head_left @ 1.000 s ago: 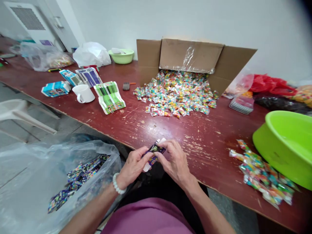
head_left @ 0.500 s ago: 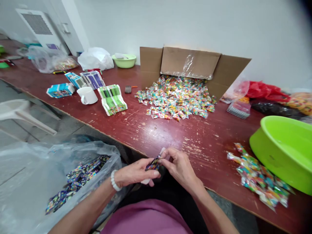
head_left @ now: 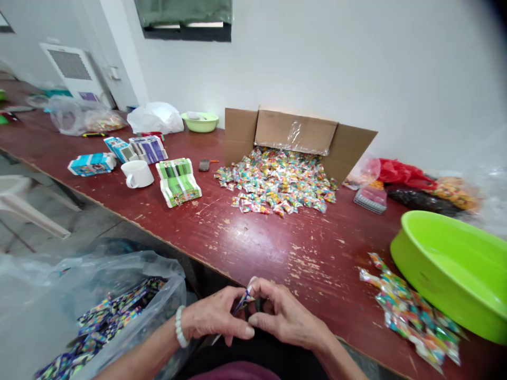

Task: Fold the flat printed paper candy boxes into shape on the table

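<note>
My left hand, with a pale bead bracelet at the wrist, is closed around a small dark printed packet at the table's front edge. Touching the same packet from the right is my right hand, its fingers curled and pinched together. The fingers partly hide the packet, and a white edge of it sticks out above and below. Left of my hands, a clear plastic bag holds many dark printed packets. Small wrapped candies lie heaped before an open cardboard box.
A green basin stands at the right beside loose wrapped candies. Farther left are a white mug, a green printed carton and blue cartons. Red bags lie at the back right.
The camera view has tilted up, so the table and hands sit lower in the picture. The packet has turned between my fingers and now shows less of its printed face.
</note>
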### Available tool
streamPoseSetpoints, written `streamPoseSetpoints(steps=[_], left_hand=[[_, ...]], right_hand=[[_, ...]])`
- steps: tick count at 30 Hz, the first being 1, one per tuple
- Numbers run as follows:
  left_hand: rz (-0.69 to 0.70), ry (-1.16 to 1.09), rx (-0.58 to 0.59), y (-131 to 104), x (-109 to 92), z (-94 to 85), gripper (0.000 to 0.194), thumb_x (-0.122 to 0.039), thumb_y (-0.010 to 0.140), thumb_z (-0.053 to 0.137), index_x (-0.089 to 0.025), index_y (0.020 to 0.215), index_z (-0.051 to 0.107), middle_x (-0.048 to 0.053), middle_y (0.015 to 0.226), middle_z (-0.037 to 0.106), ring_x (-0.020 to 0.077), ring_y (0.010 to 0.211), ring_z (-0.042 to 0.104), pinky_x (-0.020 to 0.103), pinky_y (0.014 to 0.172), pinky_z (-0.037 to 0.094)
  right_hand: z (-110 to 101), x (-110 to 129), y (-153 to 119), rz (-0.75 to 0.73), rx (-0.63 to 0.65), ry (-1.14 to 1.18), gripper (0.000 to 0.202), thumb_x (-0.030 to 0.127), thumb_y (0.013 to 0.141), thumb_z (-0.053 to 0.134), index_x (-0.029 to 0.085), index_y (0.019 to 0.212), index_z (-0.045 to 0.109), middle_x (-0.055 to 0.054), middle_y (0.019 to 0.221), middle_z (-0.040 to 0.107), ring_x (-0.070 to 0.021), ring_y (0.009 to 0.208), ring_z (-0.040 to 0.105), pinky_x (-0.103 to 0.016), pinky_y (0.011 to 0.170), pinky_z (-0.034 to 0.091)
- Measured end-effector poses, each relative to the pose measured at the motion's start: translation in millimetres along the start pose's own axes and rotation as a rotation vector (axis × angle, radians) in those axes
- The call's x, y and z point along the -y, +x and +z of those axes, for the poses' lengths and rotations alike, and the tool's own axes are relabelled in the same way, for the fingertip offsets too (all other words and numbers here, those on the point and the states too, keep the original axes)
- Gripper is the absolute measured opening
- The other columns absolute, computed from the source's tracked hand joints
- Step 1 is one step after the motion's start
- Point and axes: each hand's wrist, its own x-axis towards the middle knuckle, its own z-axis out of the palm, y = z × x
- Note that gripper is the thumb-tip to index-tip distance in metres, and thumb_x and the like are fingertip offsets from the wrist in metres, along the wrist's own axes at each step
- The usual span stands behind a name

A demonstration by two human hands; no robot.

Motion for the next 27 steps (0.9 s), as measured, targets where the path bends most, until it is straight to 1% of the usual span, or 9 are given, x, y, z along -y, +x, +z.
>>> streamPoseSetpoints(steps=[4,7,13,16,19,21,23,25,27], left_hand=[[-0.006,0.007,0.0,0.8,-4.0,8.4,0.038,-0.032,0.066,0.078,-0.016,0.098,0.063,-0.004,0.068,0.058,0.0074,0.046,0.053,0.017,0.041,0.046],[-0.005,-0.065,-0.075,2.2,-7.7,13.1,0.034,-0.03,0.069,0.074,-0.015,0.098,0.063,-0.003,0.062,0.06,0.0101,0.046,0.056,0.02,0.042,0.05],[0.076,-0.216,-0.33,8.7,-12.6,16.3,0.032,-0.04,0.073,0.074,-0.013,0.085,0.062,0.0,0.06,0.062,0.011,0.042,0.055,0.023,0.042,0.048],[0.146,-0.259,-0.363,12.9,-18.8,19.7,0.033,-0.042,0.074,0.075,-0.013,0.087,0.064,0.002,0.066,0.064,0.0129,0.054,0.059,0.026,0.053,0.052],[0.231,-0.152,-0.414,15.8,-20.3,21.2,0.03,-0.04,0.076,0.075,-0.013,0.084,0.064,0.002,0.075,0.066,0.0146,0.069,0.062,0.026,0.065,0.052],[0.285,-0.106,-0.514,15.5,-17.3,22.3,0.03,-0.036,0.076,0.075,-0.015,0.095,0.064,0.003,0.087,0.069,0.0172,0.081,0.065,0.027,0.073,0.053],[0.317,-0.118,-0.643,13.4,-12.9,25.4,0.045,-0.033,0.076,0.075,-0.02,0.115,0.057,0.004,0.098,0.07,0.0195,0.088,0.067,0.029,0.077,0.054],[0.337,-0.132,-0.738,10.9,-8.8,30.3,0.062,-0.032,0.076,0.074,-0.025,0.131,0.046,0.004,0.099,0.071,0.0196,0.087,0.069,0.03,0.077,0.056],[0.36,-0.12,-0.791,8.9,-6.3,35.2,0.069,-0.031,0.079,0.071,-0.029,0.139,0.038,0.003,0.102,0.071,0.0182,0.085,0.07,0.03,0.077,0.056]], right_hand=[[-3.9,8.7,1.5,-0.02,0.02,-0.115,0.028,0.01,0.074,0.065,0.026,0.097,0.066,0.005,0.083,0.065,-0.0105,0.063,0.052,-0.017,0.055,0.038],[-3.3,10.1,4.0,-0.025,-0.012,-0.204,0.03,0.008,0.076,0.06,0.027,0.098,0.068,0.005,0.079,0.067,-0.0118,0.062,0.054,-0.019,0.057,0.04],[4.7,-9.1,15.2,-0.02,-0.468,-0.095,0.035,0.021,0.079,0.067,0.024,0.114,0.064,-0.002,0.096,0.067,-0.0134,0.066,0.056,-0.024,0.062,0.046],[5.8,-13.7,17.2,-0.005,-0.422,0.069,0.016,0.034,0.085,0.063,0.019,0.085,0.067,-0.003,0.09,0.067,-0.0142,0.067,0.059,-0.025,0.061,0.047],[3.6,-12.5,15.6,0.028,-0.471,0.119,0.031,0.042,0.089,0.058,0.018,0.07,0.059,0.0,0.07,0.061,-0.0135,0.06,0.056,-0.023,0.056,0.044],[1.9,-11.5,14.5,0.056,-0.524,0.048,0.031,0.043,0.089,0.059,0.018,0.071,0.059,0.001,0.063,0.058,-0.0134,0.058,0.054,-0.023,0.054,0.042],[2.4,-11.4,14.5,0.068,-0.533,0.005,0.027,0.042,0.089,0.058,0.018,0.078,0.062,0.0,0.067,0.062,-0.0146,0.062,0.058,-0.024,0.057,0.045],[6.5,-12.3,16.2,0.05,-0.542,0.077,0.023,0.04,0.089,0.059,0.019,0.096,0.062,-0.002,0.079,0.068,-0.0169,0.071,0.064,-0.026,0.063,0.05],[13.7,-13.6,19.1,0.017,-0.568,0.227,0.031,0.04,0.089,0.06,0.021,0.114,0.055,-0.004,0.087,0.071,-0.0183,0.077,0.067,-0.027,0.065,0.053]])
